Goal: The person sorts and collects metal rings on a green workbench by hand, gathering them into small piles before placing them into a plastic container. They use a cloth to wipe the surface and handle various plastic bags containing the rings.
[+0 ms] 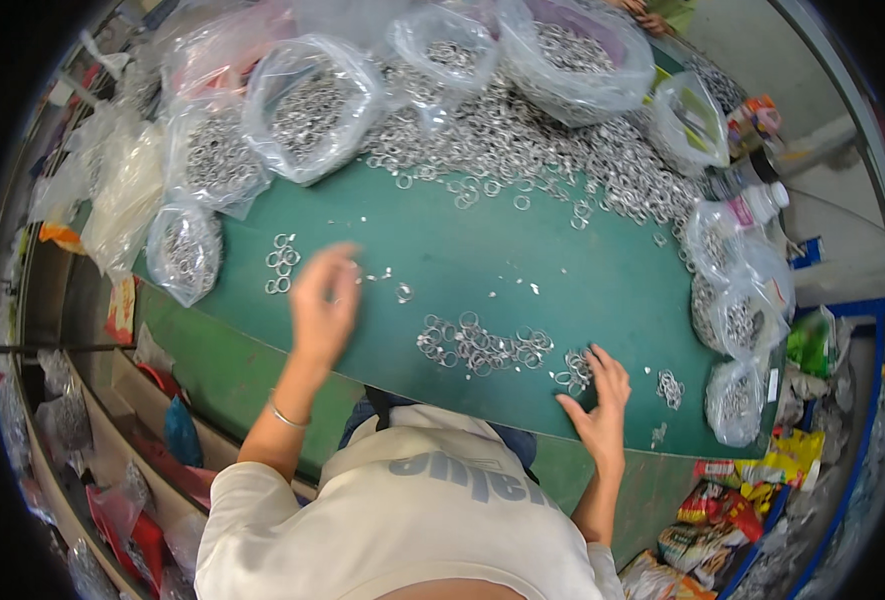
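My left hand [326, 302] is over the left part of the green table [382, 275], its fingers smeared by motion, so what they hold cannot be made out. Beside it, a short cluster of silver-coloured rings [282, 263] lies to the left and a lone ring [404, 292] to the right. At the table's near edge my right hand [600, 398] rests with thumb and fingers apart, its fingertips at a small bunch of rings [572, 372]. Between the hands spreads a loose heap of rings [477, 345]. Another small bunch [670, 389] is right of my right hand.
A large mound of rings [522, 135] covers the far side, with open plastic bags of rings [312, 115] around it. Smaller bags [734, 400] line the right edge, near a white bottle [760, 203]. Small white bits [534, 288] dot the tabletop. Another person's hands [650, 20] show at the top.
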Tool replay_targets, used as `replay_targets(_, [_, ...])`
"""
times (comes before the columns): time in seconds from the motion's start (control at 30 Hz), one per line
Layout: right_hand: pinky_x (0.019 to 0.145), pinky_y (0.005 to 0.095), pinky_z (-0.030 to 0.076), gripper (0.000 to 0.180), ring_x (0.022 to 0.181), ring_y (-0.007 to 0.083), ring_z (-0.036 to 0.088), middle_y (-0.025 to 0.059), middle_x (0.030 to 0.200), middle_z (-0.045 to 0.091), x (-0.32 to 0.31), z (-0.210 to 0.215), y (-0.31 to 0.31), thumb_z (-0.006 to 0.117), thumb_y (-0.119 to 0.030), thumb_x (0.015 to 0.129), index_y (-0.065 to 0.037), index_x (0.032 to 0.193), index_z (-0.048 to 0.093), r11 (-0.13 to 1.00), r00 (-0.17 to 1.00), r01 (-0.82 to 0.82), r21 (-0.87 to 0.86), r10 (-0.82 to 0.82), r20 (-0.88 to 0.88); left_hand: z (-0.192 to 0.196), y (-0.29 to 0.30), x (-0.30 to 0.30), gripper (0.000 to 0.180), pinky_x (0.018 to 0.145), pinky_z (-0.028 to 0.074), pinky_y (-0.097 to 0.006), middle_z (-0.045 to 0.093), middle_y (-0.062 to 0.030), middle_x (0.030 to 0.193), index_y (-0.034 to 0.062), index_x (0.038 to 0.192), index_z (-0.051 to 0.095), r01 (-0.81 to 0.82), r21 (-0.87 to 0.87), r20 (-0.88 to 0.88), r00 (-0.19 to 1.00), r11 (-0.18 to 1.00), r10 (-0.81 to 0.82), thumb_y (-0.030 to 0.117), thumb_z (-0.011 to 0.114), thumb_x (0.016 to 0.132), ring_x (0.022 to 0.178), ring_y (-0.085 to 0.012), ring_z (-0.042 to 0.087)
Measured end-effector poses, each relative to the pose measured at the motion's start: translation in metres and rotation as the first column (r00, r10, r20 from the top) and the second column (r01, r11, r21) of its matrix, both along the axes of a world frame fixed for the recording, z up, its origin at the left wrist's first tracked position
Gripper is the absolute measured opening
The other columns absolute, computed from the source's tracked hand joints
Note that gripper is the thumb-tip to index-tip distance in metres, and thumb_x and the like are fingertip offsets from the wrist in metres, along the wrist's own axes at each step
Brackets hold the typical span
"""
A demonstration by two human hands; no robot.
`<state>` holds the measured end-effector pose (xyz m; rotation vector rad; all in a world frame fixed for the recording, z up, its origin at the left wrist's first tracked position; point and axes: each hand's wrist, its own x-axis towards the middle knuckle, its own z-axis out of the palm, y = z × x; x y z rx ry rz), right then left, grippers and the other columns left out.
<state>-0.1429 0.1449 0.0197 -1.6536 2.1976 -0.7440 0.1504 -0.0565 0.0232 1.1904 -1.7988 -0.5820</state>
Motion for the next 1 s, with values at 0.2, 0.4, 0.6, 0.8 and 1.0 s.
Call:
replay_targets(0.2, [0.083,0.0391,0.035,0.055,0.095,0.0283,0.046,0.0105,0.104,0.051,0.012,-0.021,-0.004,0.077,-0.015,0.061,-0.005,0.111,0.055,0.995,0.99,0.064,-0.083,-0.074,-0.124,-0.015,0.06,-0.093,0.042,0.091,0.038,-0.04,0.049,-0.0121,0.119,0.0045,0.113,0.053,0.661,0.065,0.246,0.715,0.747,-0.654,0.007,0.066,0.073,0.109,-0.0302,0.046])
replay_targets(0.4, [0.069,0.0383,0.041,0.031,0.082,0.0299,0.051,0.0115,0.091,0.053,0.008,-0.044,-0.009,0.073,-0.011,0.068,-0.001,0.09,0.053,0.963,0.992,0.044,-0.266,-0.074,-0.105,-0.031,0.072,-0.136,0.043,0.092,0.035,-0.043,0.044,-0.0117,0.123,0.0059,0.116,0.051,0.725,0.019,0.49,0.594,0.689,-0.638,0.012,0.065,0.075,0.112,-0.0312,0.042])
replay_targets(0.6, [0.065,0.0348,0.044,0.023,0.075,0.0279,0.053,0.0133,0.087,0.054,0.004,-0.047,-0.009,0.068,-0.005,0.074,0.0,0.088,0.05,0.938,0.998,0.045,-0.345,-0.054,-0.015,-0.048,0.068,-0.138,0.038,0.088,0.038,-0.041,0.046,-0.0138,0.114,0.0035,0.11,0.052,0.76,0.064,0.388,0.579,0.647,-0.717,0.005,0.062,0.074,0.105,-0.0314,0.044])
replay_targets(0.8, [0.055,0.0214,0.035,0.015,0.067,0.0089,0.042,0.0059,0.084,0.05,-0.002,-0.035,-0.006,0.054,-0.01,0.089,-0.006,0.1,0.044,0.79,0.17,0.574,-0.216,0.143,0.975,-0.05,0.06,-0.141,0.037,0.088,0.039,-0.038,0.047,-0.0141,0.112,0.0013,0.107,0.052,0.752,0.108,0.134,0.637,0.65,-0.759,-0.005,0.059,0.071,0.104,-0.0326,0.045])
replay_targets(1.0, [0.048,0.0235,0.03,0.006,0.055,0.0092,0.038,0.0019,0.069,0.047,-0.017,-0.02,0.006,0.054,-0.009,0.087,-0.004,0.09,0.054,0.855,-0.19,0.519,0.006,0.109,0.976,-0.04,0.052,-0.142,0.031,0.086,0.043,-0.034,0.052,-0.0114,0.108,0.0,0.101,0.056,0.662,0.249,-0.071,0.74,0.707,-0.668,-0.006,0.061,0.071,0.099,-0.0294,0.052])
